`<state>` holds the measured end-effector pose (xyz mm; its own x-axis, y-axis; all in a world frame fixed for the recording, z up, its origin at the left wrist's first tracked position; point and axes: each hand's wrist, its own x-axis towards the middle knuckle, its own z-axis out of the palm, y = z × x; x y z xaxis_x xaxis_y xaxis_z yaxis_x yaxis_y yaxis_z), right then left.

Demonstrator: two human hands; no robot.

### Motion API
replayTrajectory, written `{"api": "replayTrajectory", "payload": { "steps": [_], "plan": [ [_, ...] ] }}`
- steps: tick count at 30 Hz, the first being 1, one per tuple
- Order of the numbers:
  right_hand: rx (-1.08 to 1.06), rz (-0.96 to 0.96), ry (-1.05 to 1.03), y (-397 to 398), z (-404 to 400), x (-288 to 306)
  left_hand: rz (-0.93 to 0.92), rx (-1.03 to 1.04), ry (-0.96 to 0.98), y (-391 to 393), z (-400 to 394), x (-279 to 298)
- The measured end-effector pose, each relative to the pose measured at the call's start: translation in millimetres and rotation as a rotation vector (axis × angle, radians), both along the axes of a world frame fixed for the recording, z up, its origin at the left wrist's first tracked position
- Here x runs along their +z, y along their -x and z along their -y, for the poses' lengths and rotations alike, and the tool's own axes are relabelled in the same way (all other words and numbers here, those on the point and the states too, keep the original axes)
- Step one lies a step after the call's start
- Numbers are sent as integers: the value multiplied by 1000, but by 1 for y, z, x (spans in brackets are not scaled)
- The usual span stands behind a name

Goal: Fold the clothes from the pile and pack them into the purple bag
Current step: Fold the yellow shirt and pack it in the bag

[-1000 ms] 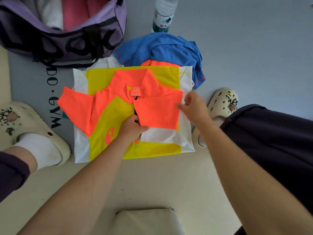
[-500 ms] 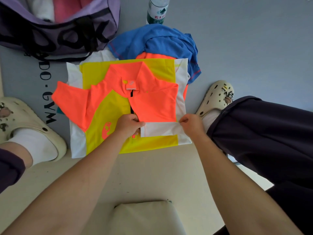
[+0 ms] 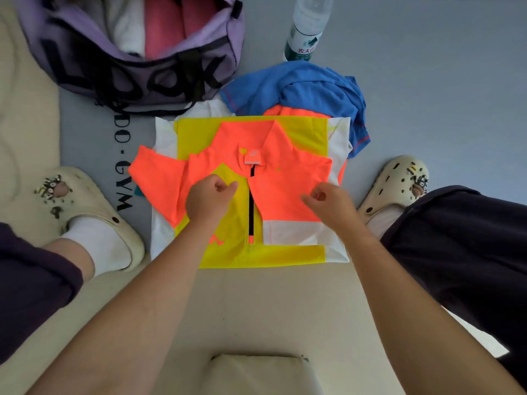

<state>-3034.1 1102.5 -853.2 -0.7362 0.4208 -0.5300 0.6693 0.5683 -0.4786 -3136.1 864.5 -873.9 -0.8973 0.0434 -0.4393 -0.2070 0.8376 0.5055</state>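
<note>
An orange, yellow and white zip shirt (image 3: 288, 201) lies flat on the floor in front of me, its right sleeve folded in over the chest and its left sleeve (image 3: 156, 181) still spread out. My left hand (image 3: 211, 195) hovers over the yellow chest panel with fingers curled and nothing in them. My right hand (image 3: 328, 202) is curled over the folded orange sleeve, also holding nothing. Behind the shirt lies a crumpled blue garment (image 3: 299, 86) with an orange one under it. The purple bag (image 3: 148, 81) stands open at the back left, with white and pink clothes inside.
A water bottle (image 3: 305, 38) stands behind the blue garment. My feet in cream clogs flank the shirt, left (image 3: 94, 212) and right (image 3: 396, 186). A grey-blue mat (image 3: 442, 95) with black lettering covers the far floor. A pale cushion (image 3: 256, 374) sits near my body.
Both hands have let go of the folded sleeve's lower edge and moved up over the shirt's chest. The shirt itself has not shifted.
</note>
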Motion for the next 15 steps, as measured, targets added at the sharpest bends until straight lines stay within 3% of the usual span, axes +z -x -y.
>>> {"api": "replayTrajectory", "payload": {
  "steps": [3,8,10,15],
  "plan": [
    [104,-142,-21,36,30,6,-182,-33,64,37,38,4],
    [587,-184,-84,73,101,-6,-42,-570,288,82,91,-1],
    [706,-113,-148,78,120,-16,-33,-607,336,91,104,-3],
    [727,-60,-185,68,124,-37,79,-540,551,112,135,0]
  ]
}}
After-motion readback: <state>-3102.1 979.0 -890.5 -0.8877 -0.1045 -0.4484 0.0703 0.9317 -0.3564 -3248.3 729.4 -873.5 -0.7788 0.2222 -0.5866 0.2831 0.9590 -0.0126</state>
